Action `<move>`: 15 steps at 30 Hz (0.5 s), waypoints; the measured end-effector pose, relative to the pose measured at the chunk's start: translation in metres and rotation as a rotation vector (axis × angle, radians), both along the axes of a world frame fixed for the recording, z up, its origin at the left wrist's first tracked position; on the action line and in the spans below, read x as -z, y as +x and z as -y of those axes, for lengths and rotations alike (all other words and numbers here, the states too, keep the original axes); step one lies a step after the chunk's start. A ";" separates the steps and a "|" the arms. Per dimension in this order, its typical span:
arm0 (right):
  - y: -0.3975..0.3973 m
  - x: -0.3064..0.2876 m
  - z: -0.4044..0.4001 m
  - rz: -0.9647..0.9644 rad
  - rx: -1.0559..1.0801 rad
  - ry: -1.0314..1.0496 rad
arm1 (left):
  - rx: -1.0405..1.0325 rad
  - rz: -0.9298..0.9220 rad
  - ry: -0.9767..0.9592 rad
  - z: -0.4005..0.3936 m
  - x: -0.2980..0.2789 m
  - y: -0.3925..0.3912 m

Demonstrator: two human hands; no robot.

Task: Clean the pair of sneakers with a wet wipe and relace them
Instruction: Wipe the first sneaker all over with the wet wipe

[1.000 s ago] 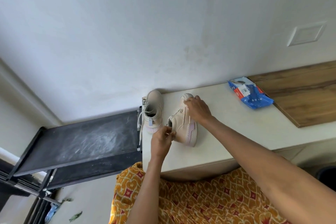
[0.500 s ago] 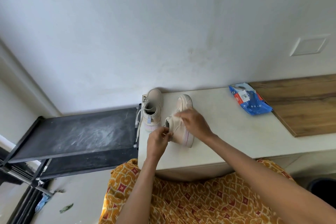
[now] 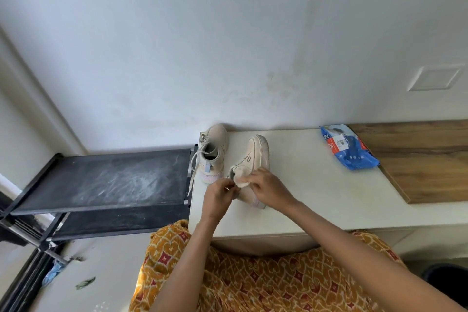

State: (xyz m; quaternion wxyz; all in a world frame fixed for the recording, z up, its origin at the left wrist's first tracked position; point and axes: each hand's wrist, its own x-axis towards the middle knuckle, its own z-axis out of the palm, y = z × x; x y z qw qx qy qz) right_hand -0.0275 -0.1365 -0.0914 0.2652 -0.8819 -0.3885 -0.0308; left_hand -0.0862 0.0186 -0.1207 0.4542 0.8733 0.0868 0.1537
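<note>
Two pale beige sneakers stand on a white counter (image 3: 316, 192). The left sneaker (image 3: 214, 152) is upright with loose laces hanging over the counter's left edge. The right sneaker (image 3: 254, 159) lies tipped on its side, sole facing right. Over its heel, my left hand (image 3: 217, 195) and my right hand (image 3: 268, 189) both pinch a crumpled white wet wipe (image 3: 240, 177) between them. The hands hide the sneaker's heel.
A blue wet-wipe pack (image 3: 348, 151) lies at the back right of the counter, beside a wooden board (image 3: 420, 159). A dusty black rack (image 3: 114, 180) adjoins the counter on the left. A dark bin (image 3: 445, 276) sits low at the right.
My right hand drew back from the right sneaker's toe to its heel, carrying the wipe. Both hands now hold the wipe together. The camera view tilted slightly.
</note>
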 end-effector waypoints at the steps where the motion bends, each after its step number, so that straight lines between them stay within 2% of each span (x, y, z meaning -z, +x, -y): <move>1: -0.002 0.000 0.006 -0.013 -0.019 0.018 | -0.004 -0.004 -0.004 0.000 0.000 -0.001; 3: 0.004 -0.004 0.010 -0.002 0.038 0.116 | -0.010 0.002 -0.035 0.003 0.000 -0.001; 6: 0.029 -0.015 -0.002 0.008 0.274 0.254 | 0.002 0.004 -0.053 0.012 -0.007 0.004; 9: 0.056 -0.021 -0.012 -0.039 0.440 0.080 | 0.041 0.000 0.001 0.016 -0.013 0.010; 12: 0.057 -0.019 -0.007 0.112 0.319 -0.191 | 0.051 0.005 0.035 0.016 -0.014 0.011; 15: 0.037 -0.010 0.004 0.236 0.180 -0.139 | 0.042 0.017 0.062 0.016 -0.010 0.010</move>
